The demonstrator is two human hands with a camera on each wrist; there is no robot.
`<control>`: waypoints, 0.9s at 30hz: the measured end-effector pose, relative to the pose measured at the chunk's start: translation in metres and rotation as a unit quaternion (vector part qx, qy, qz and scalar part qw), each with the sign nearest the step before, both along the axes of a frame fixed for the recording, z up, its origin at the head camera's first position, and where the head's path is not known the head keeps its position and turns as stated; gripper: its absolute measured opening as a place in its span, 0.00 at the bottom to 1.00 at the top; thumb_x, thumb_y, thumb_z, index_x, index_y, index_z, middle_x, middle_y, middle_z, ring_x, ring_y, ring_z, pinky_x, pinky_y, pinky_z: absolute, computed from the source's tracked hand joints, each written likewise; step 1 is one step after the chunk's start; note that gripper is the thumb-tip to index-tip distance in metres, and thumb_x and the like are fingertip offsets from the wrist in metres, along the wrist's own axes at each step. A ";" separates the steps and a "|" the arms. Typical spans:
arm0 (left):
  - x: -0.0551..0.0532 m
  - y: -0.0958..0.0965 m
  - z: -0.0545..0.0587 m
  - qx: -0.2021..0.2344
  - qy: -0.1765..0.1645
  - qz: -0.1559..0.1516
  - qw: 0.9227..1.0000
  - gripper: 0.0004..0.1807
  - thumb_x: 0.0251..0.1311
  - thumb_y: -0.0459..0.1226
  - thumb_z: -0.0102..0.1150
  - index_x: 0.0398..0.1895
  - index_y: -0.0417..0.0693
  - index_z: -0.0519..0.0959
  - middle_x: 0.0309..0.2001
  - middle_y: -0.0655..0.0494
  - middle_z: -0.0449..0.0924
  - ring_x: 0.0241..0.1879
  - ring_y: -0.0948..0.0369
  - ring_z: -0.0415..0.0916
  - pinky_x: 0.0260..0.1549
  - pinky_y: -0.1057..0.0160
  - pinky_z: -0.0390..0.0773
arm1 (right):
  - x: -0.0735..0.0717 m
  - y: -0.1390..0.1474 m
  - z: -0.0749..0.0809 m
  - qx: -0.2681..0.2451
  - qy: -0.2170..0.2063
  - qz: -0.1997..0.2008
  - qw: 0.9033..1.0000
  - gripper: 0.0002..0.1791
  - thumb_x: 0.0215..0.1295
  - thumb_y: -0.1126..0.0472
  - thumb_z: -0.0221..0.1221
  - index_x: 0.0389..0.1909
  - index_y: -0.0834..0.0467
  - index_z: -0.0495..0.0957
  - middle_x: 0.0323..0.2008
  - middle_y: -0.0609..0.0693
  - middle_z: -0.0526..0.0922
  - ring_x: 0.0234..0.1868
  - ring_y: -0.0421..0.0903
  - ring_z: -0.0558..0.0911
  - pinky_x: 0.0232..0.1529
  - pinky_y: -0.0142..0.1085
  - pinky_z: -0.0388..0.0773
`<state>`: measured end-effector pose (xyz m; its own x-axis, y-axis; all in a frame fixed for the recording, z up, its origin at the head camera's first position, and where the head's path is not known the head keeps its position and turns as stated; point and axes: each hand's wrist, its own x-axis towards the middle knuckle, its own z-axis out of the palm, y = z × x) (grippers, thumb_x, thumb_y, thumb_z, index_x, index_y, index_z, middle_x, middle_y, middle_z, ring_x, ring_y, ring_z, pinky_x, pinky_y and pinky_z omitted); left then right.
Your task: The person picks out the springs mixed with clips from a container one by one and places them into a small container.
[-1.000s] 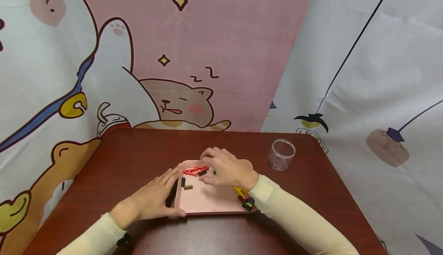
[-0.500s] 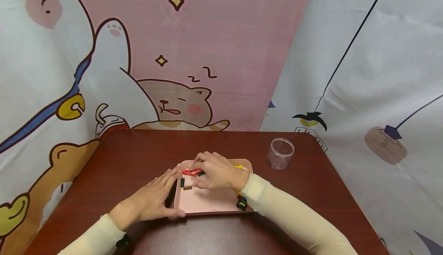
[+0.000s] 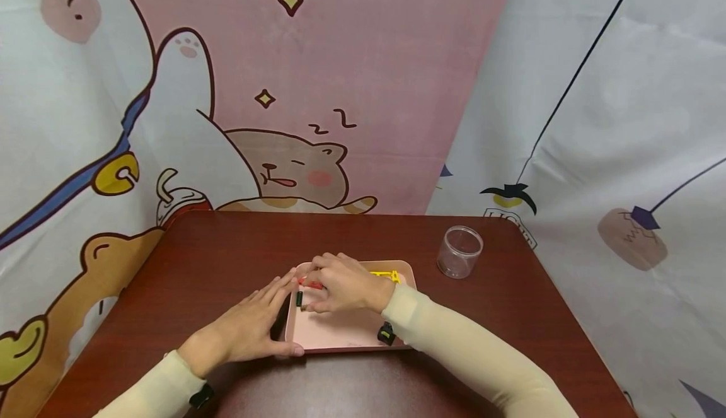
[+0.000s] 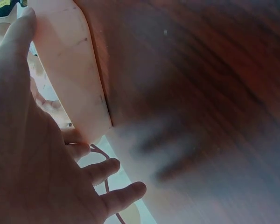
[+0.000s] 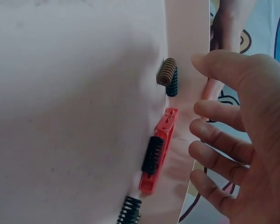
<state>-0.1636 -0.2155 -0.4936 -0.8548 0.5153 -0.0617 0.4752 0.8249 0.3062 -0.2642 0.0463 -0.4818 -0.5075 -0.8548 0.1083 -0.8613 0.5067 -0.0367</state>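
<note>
My left hand (image 3: 241, 330) rests along the left side of a pink tray (image 3: 351, 347), fingers extended and thumb at its near corner. Over the tray's left part hovers my right hand (image 3: 346, 284), fingers apart and holding nothing. Below it lies a red plastic clip (image 5: 168, 122), with a dark coil spring (image 5: 152, 155) against it. A copper-coloured spring (image 5: 166, 71) lies beside a dark green spring (image 5: 172, 86) near the tray wall. Another dark spring (image 5: 129, 211) shows at the lower edge of the right wrist view. My right hand partly hides the clip in the head view.
Part of a yellow plastic piece (image 3: 387, 275) shows at the tray's far right, partly behind my right hand and sleeve. A clear round jar (image 3: 460, 252) stands on the brown table (image 3: 244, 241), right of the tray. A printed cloth (image 3: 386, 90) hangs behind.
My right hand has moved left across the tray, covering more of the red clip and uncovering the yellow piece. My left hand has stayed at the tray's side.
</note>
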 end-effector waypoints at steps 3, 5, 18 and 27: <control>0.000 -0.001 0.000 0.004 0.009 -0.004 1.000 0.78 0.61 0.85 0.66 0.96 0.40 0.54 0.98 0.44 0.47 0.92 0.32 0.60 0.79 0.22 0.74 | -0.001 -0.004 -0.001 0.000 0.000 0.002 1.000 0.33 0.70 0.29 0.77 0.70 0.41 0.91 0.62 0.41 0.89 0.57 0.44 0.86 0.52 0.39 0.85; 0.000 -0.001 0.000 0.005 0.009 -0.004 1.000 0.78 0.61 0.85 0.66 0.97 0.40 0.54 0.98 0.44 0.47 0.92 0.32 0.60 0.79 0.22 0.74 | -0.002 -0.007 -0.002 -0.001 -0.001 0.003 1.000 0.33 0.70 0.29 0.77 0.70 0.40 0.91 0.64 0.40 0.89 0.59 0.44 0.87 0.54 0.40 0.86; 0.000 -0.001 0.002 0.010 0.005 -0.006 1.000 0.77 0.61 0.84 0.66 0.96 0.39 0.55 0.98 0.43 0.48 0.92 0.32 0.59 0.79 0.22 0.73 | -0.004 -0.014 -0.006 0.017 -0.018 0.004 1.000 0.28 0.68 0.32 0.80 0.63 0.39 0.92 0.76 0.41 0.86 0.73 0.45 0.85 0.67 0.48 0.88; 0.000 -0.001 0.000 0.011 0.001 -0.005 1.000 0.77 0.61 0.85 0.66 0.96 0.39 0.55 0.98 0.43 0.47 0.93 0.32 0.58 0.80 0.21 0.73 | -0.003 -0.015 -0.006 0.037 -0.031 -0.002 0.999 0.17 0.68 0.33 0.80 0.49 0.37 0.94 0.78 0.41 0.85 0.75 0.47 0.85 0.74 0.57 0.86</control>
